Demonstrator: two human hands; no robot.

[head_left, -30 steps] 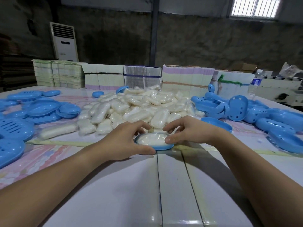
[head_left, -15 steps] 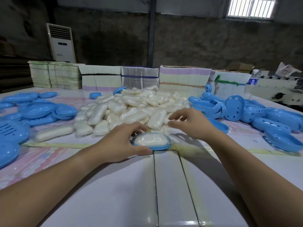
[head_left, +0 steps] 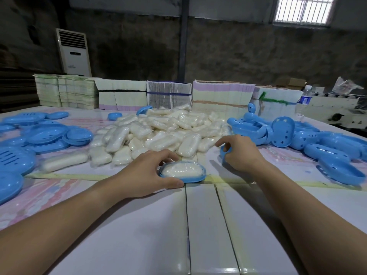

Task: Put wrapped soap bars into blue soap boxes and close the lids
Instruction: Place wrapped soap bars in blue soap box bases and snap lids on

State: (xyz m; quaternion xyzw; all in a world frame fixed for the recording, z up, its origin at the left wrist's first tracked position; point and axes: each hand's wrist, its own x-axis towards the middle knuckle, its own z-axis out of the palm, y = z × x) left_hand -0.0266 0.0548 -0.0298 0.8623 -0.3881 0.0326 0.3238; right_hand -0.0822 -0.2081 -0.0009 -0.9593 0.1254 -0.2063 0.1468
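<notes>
A white wrapped soap bar (head_left: 181,170) lies in an open blue oval plastic soap box (head_left: 183,178) at frame centre on the desk (head_left: 206,225); the left hand (head_left: 146,173) grips its left end, hiding that rim. Right of it, the right hand (head_left: 241,153) curls over a largely hidden blue lid (head_left: 224,152)

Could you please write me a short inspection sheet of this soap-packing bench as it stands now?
Surface: white table, patterned sheets at the far part.
Job's things: open box near centre, a wrapped bar in it, no lid on; soap pile behind; blue shells left and right.
Clutter: bottle far right.
Hands: left hand holds the box; right hand grips a blue piece.
Cables: nothing seen.
Surroundings: carton stacks, air conditioner, window.
</notes>
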